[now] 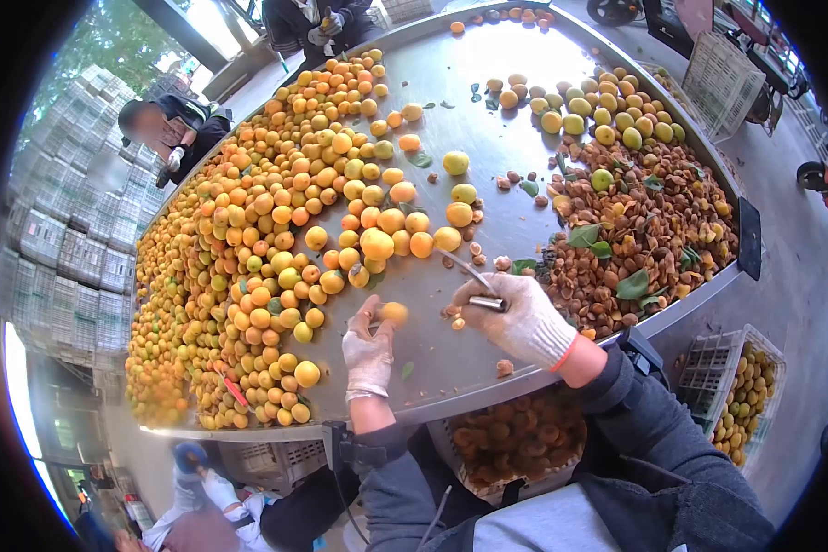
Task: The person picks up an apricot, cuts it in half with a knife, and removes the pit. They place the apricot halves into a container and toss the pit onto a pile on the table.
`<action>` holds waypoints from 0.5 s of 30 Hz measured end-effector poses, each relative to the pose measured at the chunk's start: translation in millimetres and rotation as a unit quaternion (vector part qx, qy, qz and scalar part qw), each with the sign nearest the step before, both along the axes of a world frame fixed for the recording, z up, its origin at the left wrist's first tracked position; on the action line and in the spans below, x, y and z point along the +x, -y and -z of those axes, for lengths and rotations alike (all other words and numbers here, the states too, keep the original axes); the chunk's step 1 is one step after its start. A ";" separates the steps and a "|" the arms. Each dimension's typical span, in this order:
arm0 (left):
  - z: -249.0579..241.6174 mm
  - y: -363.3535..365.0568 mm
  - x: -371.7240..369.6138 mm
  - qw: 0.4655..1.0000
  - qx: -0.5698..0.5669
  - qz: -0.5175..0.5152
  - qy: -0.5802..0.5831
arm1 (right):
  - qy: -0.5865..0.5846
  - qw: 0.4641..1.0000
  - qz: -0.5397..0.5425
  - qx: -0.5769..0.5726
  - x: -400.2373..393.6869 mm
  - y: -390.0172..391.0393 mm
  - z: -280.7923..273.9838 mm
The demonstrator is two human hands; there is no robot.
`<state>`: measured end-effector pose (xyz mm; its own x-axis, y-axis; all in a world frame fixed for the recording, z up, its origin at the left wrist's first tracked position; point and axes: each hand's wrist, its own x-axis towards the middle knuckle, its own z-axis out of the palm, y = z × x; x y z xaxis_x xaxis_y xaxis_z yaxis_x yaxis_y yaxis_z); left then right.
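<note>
My left hand (369, 351), in a pale glove with bare fingertips, pinches an apricot (394, 313) just above the metal table (432, 350). My right hand (523, 317), in a white knitted glove, is closed around a knife (488, 302). Its thin blade (465, 266) points up and to the left, apart from the held apricot. Beyond my left hand spreads a large heap of orange and yellow apricots (276, 212). To the right of my right hand lies a pile of brown apricot pits (630, 230) mixed with fruit scraps and green leaves.
Greenish apricots (616, 106) lie at the far right of the table. Under its near edge stands a crate of apricot halves (515, 437). A white crate (713, 368) with fruit is on the floor at right. Co-workers (189, 129) sit around the table; stacked crates (64, 248) stand at left.
</note>
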<state>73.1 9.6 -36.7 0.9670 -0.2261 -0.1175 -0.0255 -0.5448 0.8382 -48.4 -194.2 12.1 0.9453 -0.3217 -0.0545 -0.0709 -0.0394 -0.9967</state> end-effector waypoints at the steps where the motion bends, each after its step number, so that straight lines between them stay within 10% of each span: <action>1: -1.8 0.1 -4.7 1.000 0.000 0.000 0.000 | 0.000 1.000 0.000 0.000 -0.9 -3.4 3.1; 3: -2.0 -1.3 -14.6 0.903 -0.365 -0.013 -0.228 | -0.033 0.999 -0.029 0.005 1.0 -10.3 4.1; 15: -22.3 49.7 -48.6 0.995 -0.061 0.050 -0.055 | 0.010 0.950 0.235 0.205 -13.0 62.7 -39.6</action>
<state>24.5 -40.2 -14.4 0.9219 -0.3390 -0.1873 0.0215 -0.4380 0.8987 -61.4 -256.9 51.7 0.7053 -0.6635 -0.2496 0.0347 0.3839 -0.9227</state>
